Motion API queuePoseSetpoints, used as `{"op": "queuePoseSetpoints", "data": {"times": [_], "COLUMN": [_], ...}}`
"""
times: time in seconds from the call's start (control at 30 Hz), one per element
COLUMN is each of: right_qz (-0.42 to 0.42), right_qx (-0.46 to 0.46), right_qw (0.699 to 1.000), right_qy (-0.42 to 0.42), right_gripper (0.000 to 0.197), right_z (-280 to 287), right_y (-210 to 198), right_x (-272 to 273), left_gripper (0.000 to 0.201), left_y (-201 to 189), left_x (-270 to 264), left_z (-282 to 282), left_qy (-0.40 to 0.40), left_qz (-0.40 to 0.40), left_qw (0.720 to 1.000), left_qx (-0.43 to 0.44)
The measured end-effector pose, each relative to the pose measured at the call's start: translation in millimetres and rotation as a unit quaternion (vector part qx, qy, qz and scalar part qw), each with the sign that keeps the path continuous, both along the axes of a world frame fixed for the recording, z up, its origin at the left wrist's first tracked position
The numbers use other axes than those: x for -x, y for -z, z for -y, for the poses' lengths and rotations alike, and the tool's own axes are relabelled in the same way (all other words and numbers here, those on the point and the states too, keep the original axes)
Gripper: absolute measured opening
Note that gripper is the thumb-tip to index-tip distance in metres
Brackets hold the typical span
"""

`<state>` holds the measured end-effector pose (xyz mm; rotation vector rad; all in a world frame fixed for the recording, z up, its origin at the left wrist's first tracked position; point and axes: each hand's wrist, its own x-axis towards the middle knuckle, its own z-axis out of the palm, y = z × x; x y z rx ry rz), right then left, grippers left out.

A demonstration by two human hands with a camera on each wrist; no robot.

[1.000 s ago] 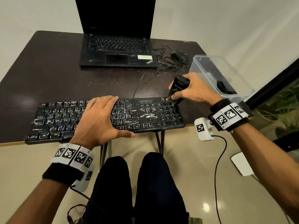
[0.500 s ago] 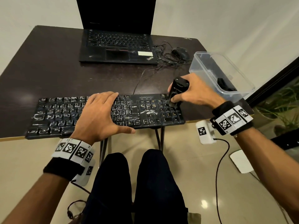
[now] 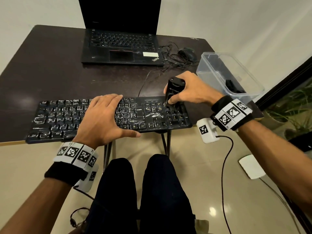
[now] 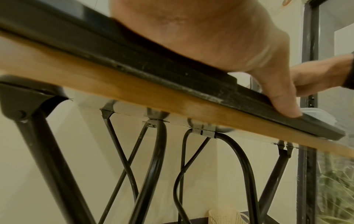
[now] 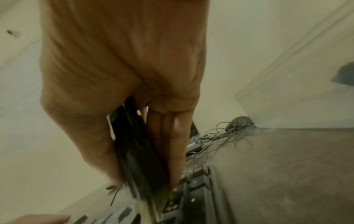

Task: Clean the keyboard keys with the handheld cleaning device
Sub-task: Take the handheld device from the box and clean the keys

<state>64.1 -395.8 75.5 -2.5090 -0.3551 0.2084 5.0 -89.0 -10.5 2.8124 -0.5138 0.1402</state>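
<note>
A black keyboard (image 3: 50,119) with pale streaks on its keys lies along the front edge of the dark table (image 3: 55,71). My left hand (image 3: 101,119) lies flat on its middle keys, fingers straight, thumb (image 4: 283,103) on the front rim of the keyboard (image 4: 172,72). My right hand (image 3: 187,92) grips a black handheld cleaning device (image 3: 173,89), held upright with its lower end on the keys at the top of the number pad. In the right wrist view the device (image 5: 141,159) sits between thumb and fingers (image 5: 176,151) above the keys (image 5: 197,180).
An open black laptop (image 3: 121,48) stands at the table's back. A mouse (image 3: 189,54) with tangled cable lies beside it. A clear plastic box (image 3: 226,75) holding a dark item stands at the right edge. Black table legs (image 4: 153,166) and my knees (image 3: 152,183) are below.
The right hand has shifted the device slightly left along the keyboard's top right keys. The left hand stays flat on the keys.
</note>
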Motion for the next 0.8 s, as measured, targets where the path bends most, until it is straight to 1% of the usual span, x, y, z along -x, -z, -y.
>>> {"op": "queuePoseSetpoints", "data": {"times": [0.07, 0.1, 0.17, 0.2, 0.3, 0.33, 0.4, 0.43, 0.53, 0.57, 0.67, 0.7, 0.77, 0.8], "right_qz": [0.031, 0.034, 0.001, -0.012, 0.02, 0.015, -0.027, -0.042, -0.007, -0.006, -0.053, -0.05, -0.012, -0.002], "right_qx": [0.001, 0.007, 0.019, 0.019, 0.023, 0.021, 0.019, 0.016, 0.008, 0.004, 0.013, 0.011, 0.004, 0.006], "right_qw": [0.999, 0.999, 1.0, 0.999, 1.0, 1.0, 0.998, 0.998, 1.0, 1.0, 0.998, 0.999, 0.999, 0.999], "right_qy": [0.017, 0.01, -0.02, -0.023, 0.002, -0.008, -0.046, -0.046, 0.006, 0.011, -0.012, 0.005, 0.044, 0.044], "right_gripper": [0.025, 0.026, 0.027, 0.027, 0.026, 0.026, 0.027, 0.027, 0.026, 0.026, 0.026, 0.026, 0.025, 0.025], "right_z": [-2.3, -4.4, -7.6, -7.7, -6.9, -7.5, -7.8, -7.0, -3.3, -2.8, 0.8, 1.9, 1.1, -1.9], "right_y": [1.8, 2.5, -0.4, -1.9, -3.9, -3.1, -2.6, -2.0, -2.9, -2.9, -2.9, -1.6, -0.5, 0.4], "right_x": [0.5, 2.6, 3.6, 3.0, 2.0, 4.5, 9.1, 10.4, 14.6, 17.9, 25.8, 27.2, 29.8, 31.5], "left_gripper": [0.147, 0.147, 0.148, 0.148, 0.149, 0.148, 0.148, 0.148, 0.146, 0.146, 0.147, 0.147, 0.148, 0.149], "left_y": [-0.9, -1.1, -2.5, -2.6, -3.3, -3.7, -3.5, -2.9, -2.1, -2.3, -2.6, -2.6, -3.2, -3.3], "left_x": [0.7, 1.0, 1.1, 1.9, 1.7, 2.1, 1.5, 2.2, 1.9, 2.0, 1.8, 1.9, 2.0, 2.2], "left_z": [0.3, 1.1, 1.1, 0.5, 1.0, 1.3, 1.6, 1.1, 1.6, 1.8, 1.4, 1.5, 2.0, 1.5], "left_qy": [-0.001, 0.0, -0.001, -0.001, -0.004, -0.003, -0.005, -0.005, -0.006, -0.005, -0.007, -0.007, -0.007, -0.008], "left_qz": [0.001, 0.001, 0.0, -0.002, -0.001, -0.003, -0.002, -0.003, -0.001, 0.0, 0.002, 0.0, 0.0, 0.0], "left_qw": [1.0, 1.0, 1.0, 1.0, 1.0, 1.0, 1.0, 1.0, 1.0, 1.0, 1.0, 1.0, 1.0, 1.0], "left_qx": [0.005, 0.005, 0.005, 0.003, 0.01, 0.008, 0.006, 0.004, 0.007, 0.006, 0.004, 0.003, 0.003, 0.003]}}
